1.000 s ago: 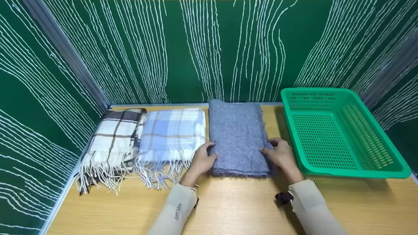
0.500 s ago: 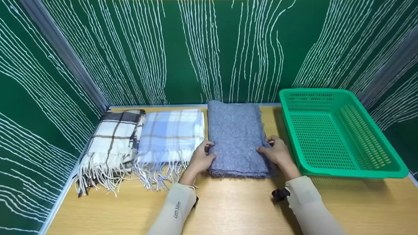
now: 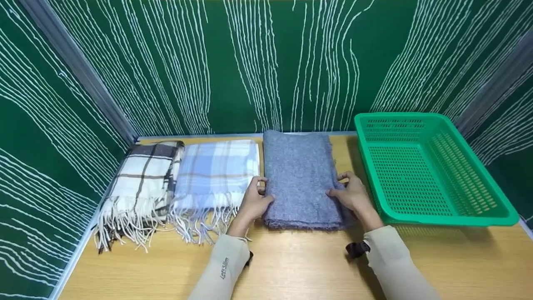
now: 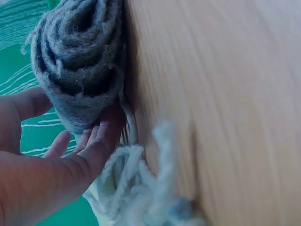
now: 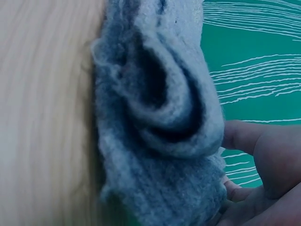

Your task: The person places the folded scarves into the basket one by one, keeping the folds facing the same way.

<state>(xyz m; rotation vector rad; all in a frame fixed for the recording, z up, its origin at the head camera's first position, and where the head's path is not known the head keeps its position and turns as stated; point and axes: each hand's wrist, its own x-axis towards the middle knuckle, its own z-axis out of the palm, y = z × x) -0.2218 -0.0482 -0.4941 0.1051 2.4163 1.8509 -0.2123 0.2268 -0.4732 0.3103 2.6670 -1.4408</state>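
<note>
A folded grey scarf (image 3: 297, 179) lies mid-table, its frayed short edge toward me. My left hand (image 3: 252, 204) holds its left side, thumb near the top surface. In the left wrist view the left fingers (image 4: 101, 136) reach under the rounded fold, whose stacked layers (image 4: 80, 70) face the camera. On the opposite side my right hand (image 3: 356, 198) grips the scarf's edge, thumb lying on top. The right wrist view shows the end of the rolled folds (image 5: 178, 117) with the right thumb (image 5: 240, 135) against them; the other right fingers are mostly hidden behind the cloth.
Left of the grey scarf lies a folded blue-and-white plaid scarf (image 3: 216, 175), then a brown-and-white plaid one (image 3: 139, 175), both with fringes toward me. A green plastic basket (image 3: 372, 183) stands at the right. Green panels (image 3: 233, 104) with white lines enclose the table (image 3: 300, 266).
Both hands stay at the sides of the grey scarf, with only slight finger shifts. The whole head view has drifted a little, so everything sits slightly farther left.
</note>
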